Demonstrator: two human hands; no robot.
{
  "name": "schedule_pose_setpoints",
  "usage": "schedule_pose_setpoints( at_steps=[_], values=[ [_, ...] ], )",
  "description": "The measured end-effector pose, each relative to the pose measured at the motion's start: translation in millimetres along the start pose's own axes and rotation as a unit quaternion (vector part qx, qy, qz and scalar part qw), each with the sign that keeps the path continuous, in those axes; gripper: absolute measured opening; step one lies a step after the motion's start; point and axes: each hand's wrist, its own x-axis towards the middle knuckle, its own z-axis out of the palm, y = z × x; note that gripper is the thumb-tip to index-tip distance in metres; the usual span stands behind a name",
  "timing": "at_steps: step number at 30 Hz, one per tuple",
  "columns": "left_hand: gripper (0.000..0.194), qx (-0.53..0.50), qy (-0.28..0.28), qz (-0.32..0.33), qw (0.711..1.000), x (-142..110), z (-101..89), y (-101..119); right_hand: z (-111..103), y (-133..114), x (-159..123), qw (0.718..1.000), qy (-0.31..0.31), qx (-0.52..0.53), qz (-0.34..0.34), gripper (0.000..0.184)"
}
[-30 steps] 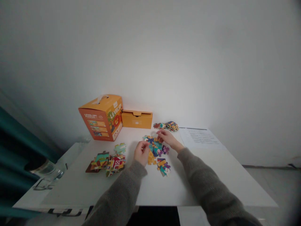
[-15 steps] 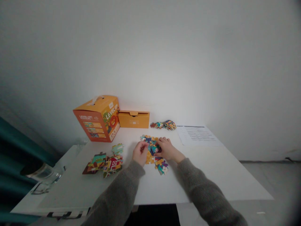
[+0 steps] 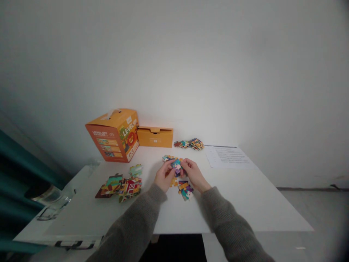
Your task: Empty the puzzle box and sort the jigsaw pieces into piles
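Between my two hands is a small teal, white and purple puzzle piece [image 3: 177, 165], held above the table. My left hand [image 3: 164, 176] pinches it from the left, fingers closed. From the other side my right hand [image 3: 194, 174] grips it with thumb and fingers. Beneath and behind them lie joined puzzle pieces [image 3: 168, 158], partly covered by the hands. Just below my right hand rests a small cluster of colourful puzzle pieces [image 3: 185, 190]. Farther left is a pile of farm-patterned puzzle pieces [image 3: 131, 187], with a pale green piece [image 3: 135, 170] above it.
An orange puzzle box [image 3: 113, 136] stands at the back left beside a flat orange carton [image 3: 155, 137]. More pieces [image 3: 195, 143] are heaped near the wall. A printed sheet [image 3: 233, 157] lies to the right. A glass jar [image 3: 50, 198] sits at the left edge.
My hands have lifted a teal and purple piece up from the joined pieces, and it now shows between my fingers. My right hand has shifted slightly.
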Motion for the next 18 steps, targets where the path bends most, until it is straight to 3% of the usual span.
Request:
schedule_pose_setpoints(
  at_steps=[6,11,18],
  values=[
    [0.042,-0.043,0.070,-0.017,0.997,4.5,-3.2,1.5,1.9,-1.9,-5.7,1.000,0.006,-0.003,-0.020,0.039],
    [0.044,-0.052,0.058,-0.022,0.997,3.2,-1.9,-0.7,0.4,0.9,-6.1,0.998,-0.029,-0.045,-0.031,0.037],
    [0.041,-0.055,0.055,-0.023,0.997,3.2,-1.2,-1.5,2.2,-0.1,-7.5,0.999,-0.025,-0.029,-0.019,0.040]
  ],
)
